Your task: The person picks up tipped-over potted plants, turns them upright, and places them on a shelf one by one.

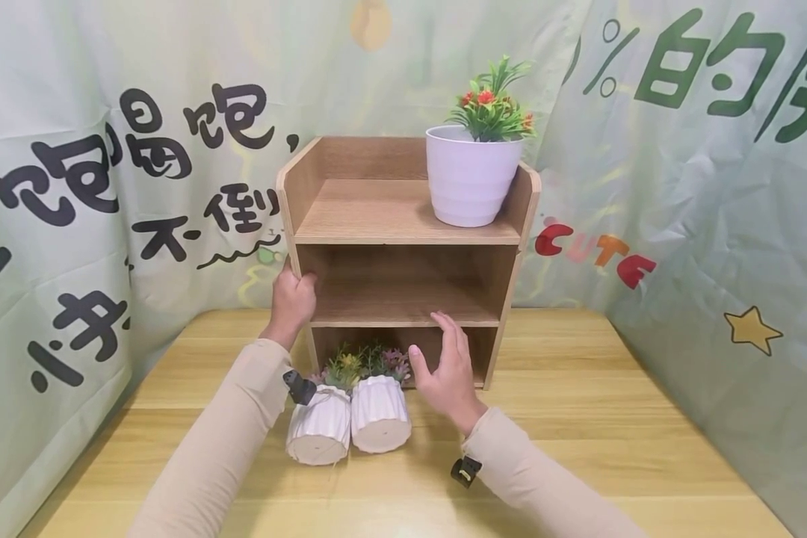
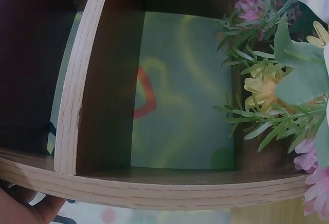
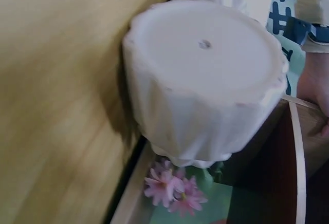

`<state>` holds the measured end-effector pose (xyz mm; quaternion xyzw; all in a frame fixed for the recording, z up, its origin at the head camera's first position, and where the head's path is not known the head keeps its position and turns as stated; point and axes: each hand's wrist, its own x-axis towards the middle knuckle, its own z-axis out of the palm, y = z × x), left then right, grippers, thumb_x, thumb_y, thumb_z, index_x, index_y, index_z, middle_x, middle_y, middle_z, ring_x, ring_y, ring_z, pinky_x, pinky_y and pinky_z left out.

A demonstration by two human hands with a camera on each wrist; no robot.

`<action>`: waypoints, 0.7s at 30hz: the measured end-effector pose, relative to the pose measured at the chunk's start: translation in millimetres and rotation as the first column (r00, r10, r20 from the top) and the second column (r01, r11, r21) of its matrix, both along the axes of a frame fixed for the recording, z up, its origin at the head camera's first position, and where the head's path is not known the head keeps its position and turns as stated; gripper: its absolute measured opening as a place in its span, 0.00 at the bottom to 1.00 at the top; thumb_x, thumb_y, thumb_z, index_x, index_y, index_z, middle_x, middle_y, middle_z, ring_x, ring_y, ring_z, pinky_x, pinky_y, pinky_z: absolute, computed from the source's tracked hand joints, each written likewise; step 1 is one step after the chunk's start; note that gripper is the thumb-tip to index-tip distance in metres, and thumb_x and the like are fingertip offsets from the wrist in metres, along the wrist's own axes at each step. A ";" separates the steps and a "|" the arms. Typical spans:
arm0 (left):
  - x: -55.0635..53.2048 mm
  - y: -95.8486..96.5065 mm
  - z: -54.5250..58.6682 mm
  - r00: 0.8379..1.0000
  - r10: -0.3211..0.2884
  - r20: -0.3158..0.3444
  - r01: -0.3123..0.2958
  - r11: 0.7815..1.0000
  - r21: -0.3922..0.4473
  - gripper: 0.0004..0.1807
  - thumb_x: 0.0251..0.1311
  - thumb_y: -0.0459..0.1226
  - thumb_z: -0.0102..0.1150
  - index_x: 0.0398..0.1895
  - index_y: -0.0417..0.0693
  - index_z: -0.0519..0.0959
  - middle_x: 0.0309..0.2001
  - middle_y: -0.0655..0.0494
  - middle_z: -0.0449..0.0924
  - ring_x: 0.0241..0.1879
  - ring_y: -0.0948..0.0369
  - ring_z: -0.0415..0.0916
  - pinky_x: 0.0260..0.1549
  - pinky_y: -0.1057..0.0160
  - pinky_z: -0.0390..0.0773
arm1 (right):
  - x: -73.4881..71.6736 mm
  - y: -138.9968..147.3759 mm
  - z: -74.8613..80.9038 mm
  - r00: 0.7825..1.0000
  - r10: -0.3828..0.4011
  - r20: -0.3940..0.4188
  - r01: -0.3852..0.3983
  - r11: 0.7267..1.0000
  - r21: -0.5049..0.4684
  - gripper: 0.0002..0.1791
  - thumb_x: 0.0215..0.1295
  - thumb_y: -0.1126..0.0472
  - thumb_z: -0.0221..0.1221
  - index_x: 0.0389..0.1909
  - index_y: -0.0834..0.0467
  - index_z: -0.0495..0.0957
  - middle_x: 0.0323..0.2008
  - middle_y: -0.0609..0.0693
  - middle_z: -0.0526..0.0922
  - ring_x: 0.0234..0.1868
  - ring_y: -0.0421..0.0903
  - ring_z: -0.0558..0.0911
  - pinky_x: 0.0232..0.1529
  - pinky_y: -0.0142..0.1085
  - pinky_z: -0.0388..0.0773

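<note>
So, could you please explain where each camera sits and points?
Head: on the head, facing forward and down at the shelf; left hand, right hand, sleeves show.
Left wrist: worn there, facing the shelf; left hand partly shows.
Right wrist: worn there, facing a white pot; left hand and sleeve show.
Both wrist views share the shelf.

Left sleeve: your long beige cloth, creased, lower left
Right sleeve: yours in matching beige, lower right
Left wrist device: your small black block
Right wrist device: yours, black, with pale patch
</note>
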<state>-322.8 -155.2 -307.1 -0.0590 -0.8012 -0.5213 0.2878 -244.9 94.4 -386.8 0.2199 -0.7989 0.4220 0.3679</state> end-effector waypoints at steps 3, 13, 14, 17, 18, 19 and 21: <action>-0.8 -0.2 0.2 1.000 -0.006 0.002 0.006 1.000 0.000 0.22 0.61 0.32 0.47 0.58 0.32 0.68 0.52 0.28 0.75 0.53 0.39 0.72 0.59 0.45 0.67 | 0.7 -1.6 -5.1 1.000 -0.003 0.002 0.003 1.000 0.021 0.31 0.60 0.58 0.58 0.63 0.68 0.64 0.62 0.65 0.68 0.64 0.60 0.65 0.64 0.54 0.61; -2.6 1.0 2.0 1.000 -0.001 -0.005 0.001 1.000 0.002 0.21 0.60 0.31 0.47 0.57 0.31 0.68 0.49 0.28 0.76 0.49 0.40 0.73 0.55 0.44 0.69 | 4.1 -5.6 -18.6 0.999 0.029 0.046 -0.032 0.997 0.071 0.31 0.60 0.57 0.58 0.61 0.69 0.65 0.60 0.64 0.70 0.63 0.59 0.67 0.64 0.53 0.62; -2.9 1.1 2.1 1.000 -0.002 -0.005 0.002 1.000 0.003 0.21 0.60 0.31 0.47 0.57 0.31 0.69 0.49 0.28 0.76 0.49 0.40 0.73 0.55 0.44 0.70 | 4.0 -6.2 -20.0 0.998 0.027 0.054 -0.030 0.997 0.071 0.31 0.60 0.57 0.58 0.61 0.69 0.65 0.60 0.64 0.70 0.62 0.59 0.67 0.64 0.53 0.62; -3.1 1.6 2.1 1.000 -0.004 -0.003 0.004 1.000 0.005 0.21 0.60 0.31 0.47 0.57 0.31 0.69 0.49 0.29 0.76 0.49 0.41 0.73 0.55 0.44 0.70 | 4.3 -8.2 -24.6 0.996 0.020 0.088 -0.026 0.997 0.073 0.30 0.60 0.58 0.58 0.61 0.69 0.65 0.60 0.64 0.70 0.62 0.60 0.68 0.63 0.54 0.63; -2.8 1.5 1.9 1.000 -0.004 0.001 0.004 1.000 0.008 0.21 0.60 0.31 0.47 0.56 0.31 0.69 0.49 0.29 0.76 0.49 0.41 0.73 0.55 0.44 0.70 | 4.9 -9.0 -26.0 0.994 0.020 0.103 -0.028 0.997 0.076 0.30 0.60 0.58 0.58 0.61 0.69 0.65 0.60 0.64 0.70 0.62 0.60 0.68 0.63 0.54 0.63; -2.6 1.3 1.5 1.000 -0.003 0.007 0.003 1.000 0.009 0.21 0.60 0.31 0.47 0.56 0.31 0.69 0.49 0.29 0.76 0.49 0.41 0.73 0.55 0.44 0.70 | 5.8 -9.5 -27.1 0.992 0.021 0.123 -0.031 0.996 0.081 0.31 0.61 0.57 0.58 0.61 0.68 0.65 0.60 0.65 0.70 0.62 0.60 0.67 0.63 0.55 0.63; -1.5 1.0 1.4 1.000 -0.001 0.014 0.001 1.000 0.010 0.21 0.60 0.31 0.47 0.56 0.31 0.69 0.49 0.29 0.76 0.49 0.41 0.73 0.56 0.45 0.69 | 7.3 -10.6 -29.2 0.987 0.022 0.159 -0.038 0.995 0.096 0.31 0.61 0.56 0.57 0.62 0.68 0.64 0.60 0.65 0.69 0.62 0.61 0.67 0.63 0.55 0.63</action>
